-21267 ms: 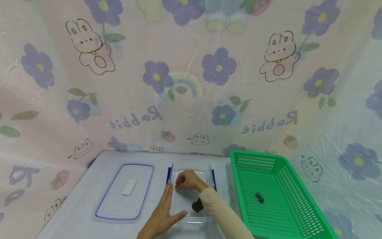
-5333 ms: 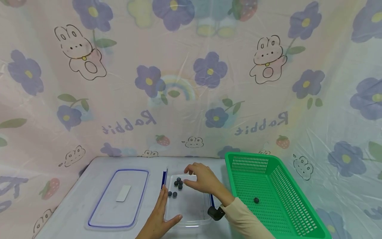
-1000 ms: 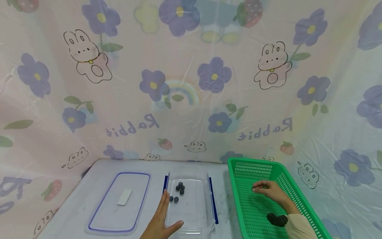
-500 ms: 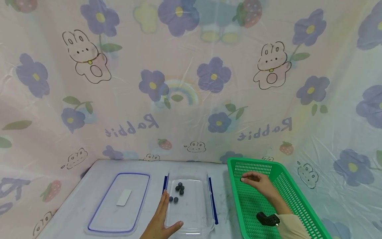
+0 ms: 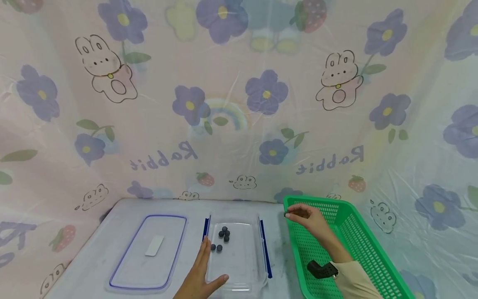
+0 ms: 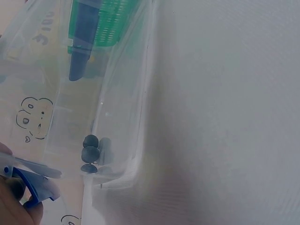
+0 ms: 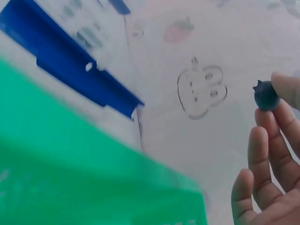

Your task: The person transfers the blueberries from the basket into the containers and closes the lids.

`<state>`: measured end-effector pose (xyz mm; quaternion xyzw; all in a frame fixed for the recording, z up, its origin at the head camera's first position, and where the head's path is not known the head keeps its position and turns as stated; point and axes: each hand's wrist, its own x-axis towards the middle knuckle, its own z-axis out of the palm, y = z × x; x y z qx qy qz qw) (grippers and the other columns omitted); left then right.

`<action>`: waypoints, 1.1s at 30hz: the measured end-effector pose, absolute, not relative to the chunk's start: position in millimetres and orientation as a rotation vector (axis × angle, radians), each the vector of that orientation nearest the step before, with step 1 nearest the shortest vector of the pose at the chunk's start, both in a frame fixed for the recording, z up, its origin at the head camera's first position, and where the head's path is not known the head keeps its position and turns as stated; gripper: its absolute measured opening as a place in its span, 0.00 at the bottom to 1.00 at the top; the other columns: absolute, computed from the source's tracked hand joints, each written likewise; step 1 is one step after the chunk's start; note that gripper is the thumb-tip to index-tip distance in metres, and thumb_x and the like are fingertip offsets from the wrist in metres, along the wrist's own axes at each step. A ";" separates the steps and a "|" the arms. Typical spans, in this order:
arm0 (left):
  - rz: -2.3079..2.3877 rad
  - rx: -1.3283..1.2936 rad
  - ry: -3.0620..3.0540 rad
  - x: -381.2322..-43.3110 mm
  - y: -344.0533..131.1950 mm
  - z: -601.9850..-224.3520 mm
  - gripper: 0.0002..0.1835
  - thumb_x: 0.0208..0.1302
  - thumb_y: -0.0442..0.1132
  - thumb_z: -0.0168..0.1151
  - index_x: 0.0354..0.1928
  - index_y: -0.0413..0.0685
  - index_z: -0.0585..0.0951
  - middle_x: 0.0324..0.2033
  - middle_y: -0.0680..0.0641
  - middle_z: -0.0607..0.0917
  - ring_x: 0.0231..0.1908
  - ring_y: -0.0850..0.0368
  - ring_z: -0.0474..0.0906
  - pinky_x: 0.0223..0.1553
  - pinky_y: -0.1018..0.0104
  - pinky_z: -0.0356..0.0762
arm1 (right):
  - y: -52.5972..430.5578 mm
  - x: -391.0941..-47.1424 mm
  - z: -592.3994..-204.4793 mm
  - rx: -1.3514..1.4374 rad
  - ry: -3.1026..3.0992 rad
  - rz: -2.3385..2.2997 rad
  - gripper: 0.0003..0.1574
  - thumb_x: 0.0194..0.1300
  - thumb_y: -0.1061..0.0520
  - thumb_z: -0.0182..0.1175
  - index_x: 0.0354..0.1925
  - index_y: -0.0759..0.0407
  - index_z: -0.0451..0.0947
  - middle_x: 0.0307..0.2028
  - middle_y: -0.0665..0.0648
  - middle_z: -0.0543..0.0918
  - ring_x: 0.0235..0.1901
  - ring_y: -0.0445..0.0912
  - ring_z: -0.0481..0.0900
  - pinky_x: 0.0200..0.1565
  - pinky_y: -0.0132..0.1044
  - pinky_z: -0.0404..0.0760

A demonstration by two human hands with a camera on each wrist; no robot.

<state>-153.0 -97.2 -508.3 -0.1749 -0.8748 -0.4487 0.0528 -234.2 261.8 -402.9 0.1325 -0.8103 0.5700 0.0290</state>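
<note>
My right hand [image 5: 309,219] is over the left rim of the green basket [image 5: 294,245]. Between thumb and fingertips it pinches a blueberry [image 7: 267,97], whose small crown shows in the right wrist view. My left hand [image 5: 196,274] rests with straight fingers along the left side of a clear plastic container [image 5: 239,272], thumb spread toward its front. Inside the container several blueberries [image 5: 226,239] lie toward the left side, some bunched and two apart. In the left wrist view, blueberries [image 6: 90,154] show through the clear wall, and left fingers [image 6: 16,211] are at a blue clip [image 6: 35,187].
A clear lid [image 5: 128,265] with a blue seal lies on the table at left, a white rectangle [image 5: 154,246] at its middle. Blue clip flaps [image 5: 266,249] stick out along the container's sides. A patterned curtain [image 5: 231,158] hangs behind the table.
My right hand has moved left and up from inside the basket to its left rim, carrying the blueberry. My left hand has stayed put. Compared with 21 seconds ago, more blueberries show in the container.
</note>
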 end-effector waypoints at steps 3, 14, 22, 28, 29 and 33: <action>-1.349 -0.543 -2.655 -151.5 -97.6 -508.7 0.57 0.59 0.58 0.66 0.76 0.38 0.44 0.74 0.36 0.41 0.70 0.34 0.45 0.59 0.31 0.57 | 252.1 -234.7 -401.1 0.457 -2.493 1.770 0.20 0.63 0.54 0.67 0.49 0.65 0.79 0.44 0.60 0.83 0.44 0.49 0.80 0.50 0.48 0.78; -1.330 -0.565 -2.632 -150.8 -95.9 -508.3 0.56 0.59 0.57 0.67 0.74 0.32 0.46 0.74 0.34 0.43 0.70 0.35 0.45 0.59 0.32 0.57 | 212.3 -233.0 -391.8 0.554 -2.485 1.787 0.19 0.61 0.56 0.68 0.48 0.64 0.80 0.42 0.59 0.83 0.42 0.51 0.79 0.46 0.47 0.79; -1.341 -0.535 -2.642 -151.4 -95.3 -506.8 0.57 0.58 0.58 0.68 0.74 0.32 0.47 0.74 0.35 0.43 0.70 0.35 0.46 0.60 0.32 0.57 | 184.3 -236.7 -389.0 0.666 -2.478 1.797 0.17 0.62 0.60 0.67 0.49 0.64 0.80 0.43 0.59 0.82 0.42 0.53 0.78 0.43 0.42 0.80; -1.371 -0.516 -2.661 -151.8 -95.9 -507.0 0.58 0.57 0.58 0.68 0.74 0.32 0.47 0.74 0.35 0.42 0.70 0.35 0.45 0.61 0.33 0.55 | 164.5 -238.4 -390.9 0.696 -2.495 1.796 0.17 0.61 0.59 0.68 0.47 0.64 0.80 0.41 0.57 0.83 0.40 0.51 0.79 0.42 0.41 0.80; -1.376 -0.517 -2.663 -151.9 -96.0 -506.9 0.58 0.57 0.59 0.67 0.74 0.32 0.46 0.74 0.35 0.41 0.70 0.34 0.44 0.61 0.33 0.54 | 161.6 -238.7 -391.5 0.696 -2.496 1.801 0.17 0.61 0.58 0.68 0.47 0.64 0.81 0.41 0.57 0.83 0.40 0.51 0.79 0.42 0.41 0.80; -1.380 -0.517 -2.660 -152.9 -96.2 -505.6 0.58 0.57 0.60 0.67 0.74 0.32 0.46 0.74 0.34 0.41 0.70 0.34 0.44 0.61 0.32 0.54 | 150.8 -242.2 -393.4 0.673 -2.485 1.836 0.17 0.59 0.56 0.70 0.46 0.62 0.82 0.40 0.56 0.84 0.40 0.50 0.80 0.43 0.41 0.80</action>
